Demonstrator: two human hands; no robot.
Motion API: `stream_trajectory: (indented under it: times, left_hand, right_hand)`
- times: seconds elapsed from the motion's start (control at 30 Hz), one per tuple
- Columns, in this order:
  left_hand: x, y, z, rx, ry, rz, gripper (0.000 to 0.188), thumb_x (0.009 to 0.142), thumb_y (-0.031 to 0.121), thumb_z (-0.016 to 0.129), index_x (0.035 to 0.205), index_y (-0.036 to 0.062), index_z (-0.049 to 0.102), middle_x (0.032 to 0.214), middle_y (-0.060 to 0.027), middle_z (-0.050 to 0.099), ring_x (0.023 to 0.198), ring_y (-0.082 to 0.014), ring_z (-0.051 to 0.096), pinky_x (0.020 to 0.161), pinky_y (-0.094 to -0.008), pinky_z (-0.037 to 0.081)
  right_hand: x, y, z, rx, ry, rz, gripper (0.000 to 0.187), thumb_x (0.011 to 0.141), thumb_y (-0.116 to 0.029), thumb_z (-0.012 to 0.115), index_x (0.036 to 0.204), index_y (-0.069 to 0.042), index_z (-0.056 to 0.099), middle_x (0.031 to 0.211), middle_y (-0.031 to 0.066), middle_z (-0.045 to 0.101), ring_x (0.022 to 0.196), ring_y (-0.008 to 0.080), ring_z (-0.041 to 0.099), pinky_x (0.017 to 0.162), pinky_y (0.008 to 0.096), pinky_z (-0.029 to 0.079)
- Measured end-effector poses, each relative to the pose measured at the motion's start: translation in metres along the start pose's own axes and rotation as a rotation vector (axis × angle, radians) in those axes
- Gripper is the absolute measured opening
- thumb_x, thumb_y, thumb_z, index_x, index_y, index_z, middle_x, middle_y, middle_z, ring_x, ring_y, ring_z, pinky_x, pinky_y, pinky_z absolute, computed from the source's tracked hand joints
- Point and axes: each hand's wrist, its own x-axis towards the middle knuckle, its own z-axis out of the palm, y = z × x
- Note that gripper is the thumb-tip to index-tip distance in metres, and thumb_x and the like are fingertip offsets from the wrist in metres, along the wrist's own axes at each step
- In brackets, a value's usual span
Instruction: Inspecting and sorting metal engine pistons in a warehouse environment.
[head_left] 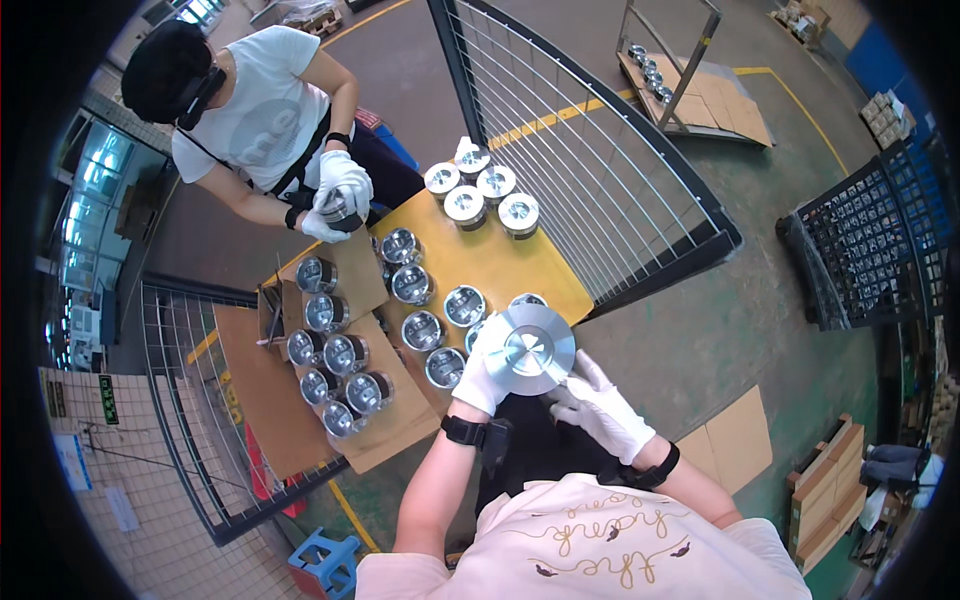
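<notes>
A shiny metal piston (548, 372) with a round, flat crown faces up close in front of me. Gloved in white, my left hand (480, 378) is closed round its left side, the fingers partly hidden behind it. At the piston's lower right rim is my right hand (608, 412), also in a white glove, with fingers stretched out and apart. Whether those fingertips touch the rim, I cannot tell. Just beyond the held piston, more pistons (464, 306) stand on the yellow tabletop (545, 272), some partly covered by it.
Several pistons (346, 354) stand on cardboard (400, 424) at the left. Another group (465, 206) sits at the table's far end, beside a wire-mesh barrier (600, 150). Across the table, a co-worker (262, 110) in white gloves holds a piston. A blue stool (325, 562) stands lower left.
</notes>
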Motion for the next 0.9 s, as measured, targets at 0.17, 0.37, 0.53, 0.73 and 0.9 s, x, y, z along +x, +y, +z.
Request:
stream_trajectory:
  times: [0.17,0.37,0.53,0.73,0.9]
  left_hand:
    - [-0.012,-0.008,0.039,0.099,0.02,0.037,0.05,0.1,0.044,0.045,0.13,0.0056,0.053,0.123,-0.0124,0.061,0.111,-0.026,0.06,0.098,-0.0396,0.049]
    - [-0.034,-0.016,0.052,0.872,-0.083,0.712,0.051,0.103,0.036,0.042,0.141,0.0016,0.044,0.124,-0.011,0.061,0.109,-0.0173,0.059,0.093,-0.0321,0.049]
    - [-0.06,-0.012,0.082,0.914,-0.123,0.538,0.039,0.103,0.028,0.046,0.126,-0.0013,0.058,0.115,-0.008,0.065,0.103,-0.0124,0.059,0.088,-0.0285,0.048]
    - [-0.074,-0.026,0.089,0.684,-0.229,0.55,0.035,0.1,0.02,0.049,0.128,-0.0011,0.052,0.126,-0.0105,0.056,0.121,-0.0173,0.051,0.105,-0.0315,0.036]
    - [-0.093,-0.036,0.093,0.296,-0.289,0.257,0.053,0.093,0.013,0.057,0.14,-0.0022,0.038,0.141,-0.0125,0.045,0.13,-0.0188,0.044,0.11,-0.0338,0.034]
  right_hand:
    - [-0.013,0.007,0.002,0.229,-0.316,0.176,0.065,0.093,-0.031,0.065,0.146,-0.014,0.031,0.139,0.011,0.044,0.125,0.0263,0.047,0.103,0.0467,0.042]
    - [-0.017,0.01,0.001,0.474,-0.401,0.16,0.06,0.09,-0.015,0.064,0.14,0.0,0.034,0.137,0.0218,0.044,0.125,0.0365,0.048,0.105,0.05,0.044]
    - [-0.015,0.008,-0.006,0.453,-0.59,0.0,0.07,0.084,-0.018,0.073,0.142,-0.006,0.036,0.139,0.0185,0.046,0.124,0.0387,0.05,0.103,0.0531,0.045]
    - [-0.017,-0.013,-0.007,0.207,-0.426,-0.206,0.057,0.09,-0.024,0.067,0.139,-0.01,0.042,0.132,0.0057,0.054,0.121,0.0198,0.053,0.102,0.039,0.046]
    - [-0.014,-0.02,-0.02,-0.082,-0.231,-0.544,0.07,0.089,-0.011,0.068,0.149,-0.007,0.031,0.141,0.0045,0.047,0.126,0.0138,0.048,0.104,0.0322,0.042]
